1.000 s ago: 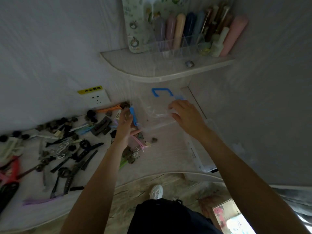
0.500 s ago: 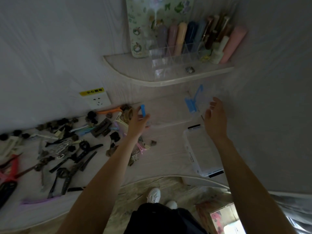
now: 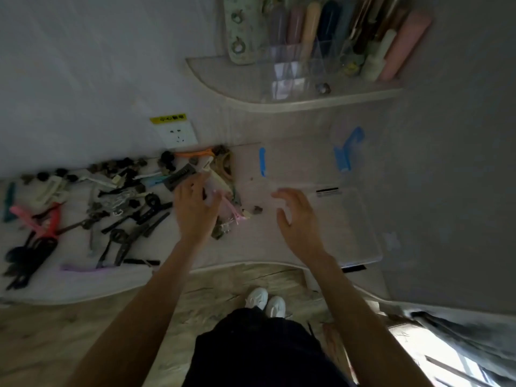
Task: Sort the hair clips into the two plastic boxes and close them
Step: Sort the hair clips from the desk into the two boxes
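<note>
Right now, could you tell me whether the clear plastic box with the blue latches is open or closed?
Open: the clear plastic box has its lid swung back against the wall, blue latch raised.

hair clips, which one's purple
The long purple clip lying at the table's front edge, far left of the left hand; its neighbours are black.

A wall socket; bottles crowd the corner shelf.
</note>
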`<state>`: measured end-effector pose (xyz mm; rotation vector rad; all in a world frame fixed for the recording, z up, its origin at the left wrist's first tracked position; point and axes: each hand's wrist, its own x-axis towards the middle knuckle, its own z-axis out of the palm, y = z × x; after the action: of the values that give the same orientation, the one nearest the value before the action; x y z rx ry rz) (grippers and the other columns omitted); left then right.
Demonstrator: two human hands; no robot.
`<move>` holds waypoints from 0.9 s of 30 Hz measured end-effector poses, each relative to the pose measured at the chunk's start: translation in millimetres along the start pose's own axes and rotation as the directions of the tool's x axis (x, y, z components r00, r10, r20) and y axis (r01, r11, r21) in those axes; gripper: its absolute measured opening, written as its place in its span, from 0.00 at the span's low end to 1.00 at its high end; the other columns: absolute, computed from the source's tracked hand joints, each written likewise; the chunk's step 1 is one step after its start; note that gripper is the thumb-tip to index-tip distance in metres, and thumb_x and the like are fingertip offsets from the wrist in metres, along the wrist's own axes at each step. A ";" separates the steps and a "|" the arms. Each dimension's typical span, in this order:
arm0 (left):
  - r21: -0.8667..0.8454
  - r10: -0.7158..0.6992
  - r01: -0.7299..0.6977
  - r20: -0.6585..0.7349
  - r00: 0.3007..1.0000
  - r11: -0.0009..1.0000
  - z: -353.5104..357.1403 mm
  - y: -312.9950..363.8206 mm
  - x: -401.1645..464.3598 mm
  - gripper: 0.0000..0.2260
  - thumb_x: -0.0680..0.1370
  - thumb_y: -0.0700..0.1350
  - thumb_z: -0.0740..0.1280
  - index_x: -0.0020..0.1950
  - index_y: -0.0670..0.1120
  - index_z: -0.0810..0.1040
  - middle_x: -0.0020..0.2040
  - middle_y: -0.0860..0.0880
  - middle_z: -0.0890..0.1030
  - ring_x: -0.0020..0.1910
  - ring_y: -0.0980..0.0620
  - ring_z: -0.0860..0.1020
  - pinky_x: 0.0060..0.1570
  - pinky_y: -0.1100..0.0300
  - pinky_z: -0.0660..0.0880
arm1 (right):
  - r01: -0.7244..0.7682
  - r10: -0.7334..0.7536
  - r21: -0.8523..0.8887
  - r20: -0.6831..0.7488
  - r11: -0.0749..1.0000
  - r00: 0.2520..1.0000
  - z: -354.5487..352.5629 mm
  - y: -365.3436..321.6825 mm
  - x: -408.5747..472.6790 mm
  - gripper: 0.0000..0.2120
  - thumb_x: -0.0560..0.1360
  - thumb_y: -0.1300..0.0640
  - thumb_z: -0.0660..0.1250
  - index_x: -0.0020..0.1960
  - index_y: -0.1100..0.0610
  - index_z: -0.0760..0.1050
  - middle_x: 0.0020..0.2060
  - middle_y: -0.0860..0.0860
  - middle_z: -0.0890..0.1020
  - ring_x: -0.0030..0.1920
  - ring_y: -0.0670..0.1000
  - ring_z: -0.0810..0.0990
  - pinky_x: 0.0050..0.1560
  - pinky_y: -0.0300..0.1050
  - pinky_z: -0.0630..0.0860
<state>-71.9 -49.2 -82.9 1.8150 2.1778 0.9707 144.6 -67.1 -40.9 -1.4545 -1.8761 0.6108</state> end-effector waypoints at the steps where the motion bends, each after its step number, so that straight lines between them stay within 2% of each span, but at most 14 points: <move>1: 0.131 -0.018 0.028 -0.081 0.997 0.991 -11.2 -16.2 -20.9 0.20 0.75 0.54 0.62 0.61 0.44 0.74 0.60 0.42 0.76 0.58 0.42 0.74 0.58 0.47 0.70 | -0.008 0.005 0.039 0.092 0.999 0.996 14.5 -1.6 -7.4 0.16 0.73 0.66 0.63 0.60 0.59 0.73 0.59 0.57 0.75 0.60 0.54 0.74 0.60 0.49 0.73; 3: 0.234 -0.193 0.216 -0.119 0.974 0.948 -26.9 -46.9 -61.7 0.24 0.72 0.59 0.61 0.64 0.47 0.72 0.66 0.42 0.72 0.66 0.41 0.68 0.65 0.43 0.62 | -0.077 0.055 0.067 0.282 0.995 0.958 38.4 -2.3 -18.1 0.22 0.73 0.60 0.66 0.66 0.57 0.69 0.67 0.57 0.70 0.67 0.55 0.68 0.67 0.50 0.67; 6: 0.267 -0.475 0.491 -0.127 0.871 0.829 -43.8 -87.3 -113.9 0.36 0.66 0.67 0.60 0.69 0.49 0.65 0.72 0.39 0.63 0.71 0.37 0.59 0.67 0.36 0.55 | -0.116 0.127 -0.054 0.472 0.992 0.872 64.1 8.4 -19.2 0.40 0.69 0.46 0.72 0.74 0.50 0.54 0.75 0.57 0.51 0.75 0.58 0.48 0.73 0.54 0.50; 9: 0.269 -0.624 0.622 -0.088 0.776 0.736 -56.4 -115.9 -145.3 0.49 0.59 0.76 0.56 0.73 0.50 0.57 0.74 0.37 0.57 0.73 0.34 0.54 0.67 0.34 0.54 | -0.076 0.201 -0.241 0.556 0.968 0.806 79.4 23.5 -7.8 0.54 0.63 0.37 0.72 0.75 0.44 0.40 0.75 0.57 0.37 0.74 0.61 0.34 0.71 0.63 0.38; 12: 0.270 -0.707 0.687 -0.033 0.707 0.675 -68.1 -142.1 -150.5 0.59 0.52 0.83 0.48 0.75 0.51 0.52 0.75 0.35 0.51 0.74 0.32 0.49 0.70 0.36 0.50 | -0.034 0.238 -0.334 0.595 0.942 0.767 100.2 27.6 7.9 0.61 0.58 0.33 0.73 0.74 0.45 0.34 0.74 0.57 0.34 0.72 0.63 0.30 0.69 0.67 0.34; 14: 0.263 -0.706 0.678 0.017 0.708 0.686 -71.4 -154.9 -141.8 0.62 0.49 0.84 0.48 0.76 0.51 0.47 0.75 0.33 0.47 0.74 0.32 0.46 0.71 0.37 0.47 | -0.017 0.237 -0.341 0.614 0.940 0.753 117.0 23.1 16.1 0.63 0.57 0.34 0.74 0.73 0.45 0.33 0.74 0.57 0.34 0.72 0.63 0.30 0.68 0.67 0.33; 18: 0.266 -0.617 0.571 0.139 0.774 0.776 -70.3 -173.9 -109.6 0.63 0.50 0.84 0.48 0.76 0.47 0.45 0.74 0.29 0.44 0.74 0.33 0.45 0.71 0.38 0.48 | -0.032 0.178 -0.248 0.593 0.968 0.785 157.8 -4.5 22.1 0.63 0.56 0.35 0.76 0.75 0.46 0.36 0.74 0.59 0.36 0.73 0.62 0.31 0.69 0.65 0.33; 22: 0.247 -0.444 0.384 0.276 0.852 0.890 -63.5 -190.3 -70.8 0.59 0.57 0.82 0.50 0.77 0.46 0.45 0.74 0.29 0.46 0.74 0.32 0.47 0.70 0.37 0.52 | -0.019 0.104 -0.155 0.557 0.988 0.824 206.9 -46.0 25.3 0.56 0.60 0.34 0.73 0.75 0.45 0.42 0.75 0.57 0.39 0.74 0.60 0.35 0.72 0.61 0.39; 24: 0.237 -0.412 0.352 0.292 0.863 0.906 -63.4 -201.3 -50.6 0.55 0.60 0.81 0.50 0.76 0.46 0.45 0.74 0.29 0.47 0.74 0.31 0.48 0.70 0.37 0.52 | -0.039 0.106 -0.134 0.544 0.990 0.832 232.4 -66.7 32.9 0.54 0.61 0.38 0.75 0.75 0.45 0.45 0.75 0.58 0.41 0.74 0.60 0.36 0.72 0.61 0.43; 27: 0.178 -0.343 0.304 0.255 0.904 0.936 -65.7 -211.0 -30.8 0.50 0.64 0.77 0.55 0.76 0.47 0.49 0.75 0.33 0.50 0.75 0.35 0.50 0.70 0.40 0.56 | -0.060 0.123 -0.139 0.501 0.988 0.856 250.2 -78.4 46.7 0.52 0.61 0.44 0.77 0.75 0.49 0.49 0.75 0.62 0.46 0.74 0.62 0.39 0.73 0.63 0.47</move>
<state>-271.3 -115.5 -157.7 1.4596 2.3013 0.4721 -100.3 -33.0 -139.6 -1.5730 -2.2855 1.0283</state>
